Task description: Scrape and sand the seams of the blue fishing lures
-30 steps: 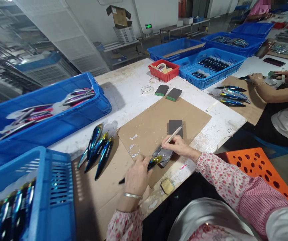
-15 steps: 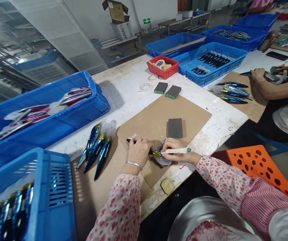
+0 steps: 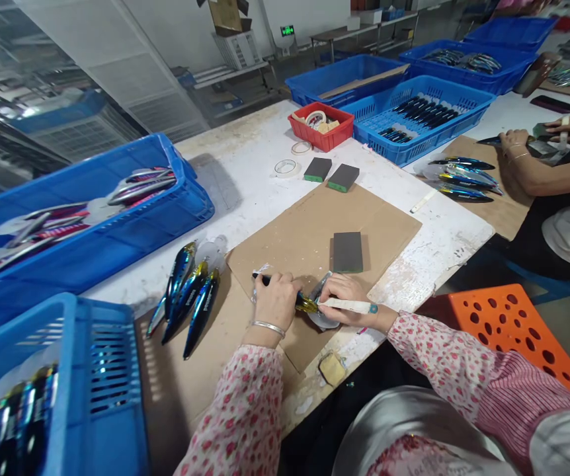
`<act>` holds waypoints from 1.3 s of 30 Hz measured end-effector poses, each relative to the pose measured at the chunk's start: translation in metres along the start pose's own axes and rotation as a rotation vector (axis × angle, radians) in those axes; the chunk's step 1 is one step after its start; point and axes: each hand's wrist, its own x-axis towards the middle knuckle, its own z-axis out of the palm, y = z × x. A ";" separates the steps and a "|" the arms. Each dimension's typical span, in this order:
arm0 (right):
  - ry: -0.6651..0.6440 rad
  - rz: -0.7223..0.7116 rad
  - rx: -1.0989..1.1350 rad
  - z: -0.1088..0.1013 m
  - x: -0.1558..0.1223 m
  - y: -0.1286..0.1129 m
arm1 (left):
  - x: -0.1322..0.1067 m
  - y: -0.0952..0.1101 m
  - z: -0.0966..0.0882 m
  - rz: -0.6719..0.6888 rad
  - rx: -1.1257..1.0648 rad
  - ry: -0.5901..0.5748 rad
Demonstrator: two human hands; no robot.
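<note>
My left hand [image 3: 276,301] is closed around a dark, shiny fishing lure [image 3: 305,304], pinning it flat on the brown cardboard sheet [image 3: 305,231]; the lure's dark end sticks out past my knuckles. My right hand [image 3: 345,296] is closed on a thin white stick-like tool [image 3: 352,306], its tip at the lure's yellow end. A clear plastic wrapper [image 3: 321,288] lies under both. A grey sanding block [image 3: 348,251] rests just beyond my right hand. Three finished blue-green lures [image 3: 188,296] lie to the left.
Blue crates of lures stand at the left [image 3: 91,218] and near left [image 3: 67,383]. Two more grey blocks [image 3: 331,174], tape rolls [image 3: 285,168] and a red tray [image 3: 321,125] sit farther back. A seated person's hands [image 3: 518,142] work at the right beside other lures [image 3: 463,178]. An orange stool [image 3: 508,330] stands below.
A second ago my left hand held the lure angled up and the right held the stick upright; both have since come down onto the cardboard, the stick now lying level at the lure's tip.
</note>
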 end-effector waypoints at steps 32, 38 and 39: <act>-0.060 -0.057 -0.144 0.004 0.001 0.004 | 0.000 0.000 0.003 -0.036 0.013 -0.044; -0.119 -0.092 -0.173 0.003 0.000 0.007 | -0.001 0.001 0.003 -0.034 0.016 -0.032; -0.119 -0.101 -0.174 0.003 0.000 0.007 | -0.001 0.001 0.003 -0.036 0.016 -0.034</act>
